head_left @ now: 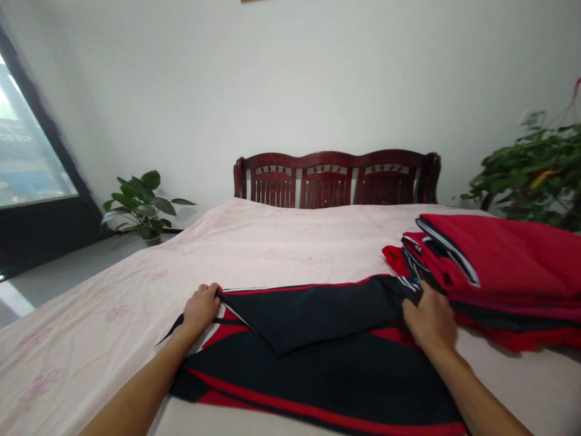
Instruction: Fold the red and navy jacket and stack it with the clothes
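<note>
A dark navy jacket [345,378] with red and white trim lies spread on the pale pink bed sheet [290,248]. One of its sleeves [313,315] is laid across the body of the garment. My left hand [203,307] is closed on the jacket's far left edge, at the wide end of that sleeve. On the right, my right hand [431,318] pinches the striped cuff end of the sleeve, beside a stack of folded red and navy clothes [508,254]. The jacket's near edge runs out of view.
A dark red wooden headboard [327,175] stands at the bed's far end, against a white wall. Leafy potted plants flank it, one on the floor at left [143,206] and one at right [535,172]. A dark-framed glass door [36,139] is at far left.
</note>
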Tool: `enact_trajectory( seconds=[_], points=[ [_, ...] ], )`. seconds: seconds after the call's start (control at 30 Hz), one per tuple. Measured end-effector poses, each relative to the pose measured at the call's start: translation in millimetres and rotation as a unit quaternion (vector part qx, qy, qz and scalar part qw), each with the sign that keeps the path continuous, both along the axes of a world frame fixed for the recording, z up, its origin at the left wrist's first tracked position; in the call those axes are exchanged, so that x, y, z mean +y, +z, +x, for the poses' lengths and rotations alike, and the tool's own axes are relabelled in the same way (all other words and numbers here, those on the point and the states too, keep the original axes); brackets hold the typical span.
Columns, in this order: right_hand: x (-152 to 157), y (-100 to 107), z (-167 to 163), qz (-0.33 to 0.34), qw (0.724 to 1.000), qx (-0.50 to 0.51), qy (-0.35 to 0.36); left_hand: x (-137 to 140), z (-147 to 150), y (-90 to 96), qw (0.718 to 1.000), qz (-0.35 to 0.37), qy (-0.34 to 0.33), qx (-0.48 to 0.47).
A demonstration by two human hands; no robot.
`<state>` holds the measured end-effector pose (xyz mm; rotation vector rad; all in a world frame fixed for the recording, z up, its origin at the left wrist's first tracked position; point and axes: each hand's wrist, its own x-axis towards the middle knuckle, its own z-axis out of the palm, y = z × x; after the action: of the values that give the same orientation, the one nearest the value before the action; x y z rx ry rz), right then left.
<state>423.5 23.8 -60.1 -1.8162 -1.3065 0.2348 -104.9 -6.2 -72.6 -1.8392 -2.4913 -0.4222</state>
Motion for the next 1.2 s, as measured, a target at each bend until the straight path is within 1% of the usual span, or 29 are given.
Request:
enact_trajectory(
  seconds=[0.07, 0.1, 0.17, 0.2, 0.27, 0.33, 0.37, 0.43, 0.57, 0.63, 0.67, 0.7, 0.73, 0.8, 0.83, 0.9, 0.97, 1.07, 1.13, 1.2],
  points=[
    [-3.4, 10.3, -11.0, 0.035, 0.991, -0.13, 0.0, 4.3, -1.7, -3.3, 1.0, 0.012, 0.0, -0.013],
    [-2.8, 12.8, -15.6, 0.046, 0.982, -0.182, 0.015, 5.5, -2.2, -5.3, 1.0, 0.021, 0.0, -0.018],
    [2.7, 10.6, -20.5, 0.041, 0.968, -0.239, 0.068, 6.4, -2.7, -9.3, 0.999, 0.038, -0.002, -0.024],
    [6.7, 5.9, -20.2, 0.018, 0.963, -0.251, 0.094, 6.5, -3.0, -11.0, 0.999, 0.045, -0.006, -0.026],
    [15.2, -8.3, -15.3, -0.058, 0.961, -0.236, 0.132, 6.9, -4.5, -13.7, 0.998, 0.053, -0.015, -0.028],
    [21.7, -23.6, -7.7, -0.123, 0.965, -0.179, 0.147, 8.3, -7.3, -15.1, 0.998, 0.053, -0.023, -0.028],
    [23.8, -29.7, -4.3, -0.139, 0.967, -0.158, 0.146, 9.3, -8.9, -15.3, 0.998, 0.052, -0.026, -0.028],
    [25.7, -37.1, 0.1, -0.144, 0.967, -0.155, 0.143, 10.9, -11.2, -14.0, 0.998, 0.05, -0.032, -0.026],
    [24.1, -37.5, 3.4, -0.162, 0.956, -0.195, 0.145, 6.8, -3.5, -3.7, 0.997, 0.052, -0.057, -0.011],
    [22.8, -35.9, 6.5, -0.173, 0.947, -0.217, 0.165, -1.4, 10.2, 4.5, 0.994, 0.06, -0.094, 0.0],
    [22.1, -35.2, 8.7, -0.174, 0.941, -0.229, 0.178, -7.1, 19.6, 8.6, 0.989, 0.066, -0.132, 0.004],
    [21.4, -34.5, 11.0, -0.172, 0.938, -0.237, 0.188, -13.6, 30.5, 12.4, 0.981, 0.069, -0.183, 0.004],
    [20.5, -33.8, 13.2, -0.166, 0.937, -0.241, 0.193, -20.9, 42.5, 15.5, 0.967, 0.071, -0.243, -0.001],
    [18.6, -31.7, 16.0, -0.158, 0.937, -0.246, 0.194, -35.9, 67.9, 19.3, 0.93, 0.068, -0.361, -0.023],
    [17.6, -30.3, 16.5, -0.157, 0.936, -0.249, 0.195, -43.0, 80.2, 20.0, 0.91, 0.065, -0.407, -0.035],
    [16.2, -26.6, 16.1, -0.157, 0.933, -0.254, 0.2, -54.7, 101.5, 19.6, 0.882, 0.05, -0.466, -0.059],
    [15.6, -22.4, 15.5, -0.155, 0.931, -0.258, 0.208, -61.9, 116.0, 18.0, 0.869, 0.032, -0.487, -0.076],
    [15.0, -15.8, 17.8, -0.149, 0.927, -0.265, 0.221, -63.7, 123.2, 16.8, 0.874, 0.008, -0.476, -0.095],
    [13.7, -11.5, 21.8, -0.143, 0.922, -0.28, 0.224, -60.7, 120.8, 17.9, 0.882, 0.02, -0.459, -0.108],
    [11.5, -7.2, 26.6, -0.131, 0.914, -0.318, 0.216, -56.7, 115.8, 19.5, 0.887, 0.051, -0.441, -0.124]
  ],
)
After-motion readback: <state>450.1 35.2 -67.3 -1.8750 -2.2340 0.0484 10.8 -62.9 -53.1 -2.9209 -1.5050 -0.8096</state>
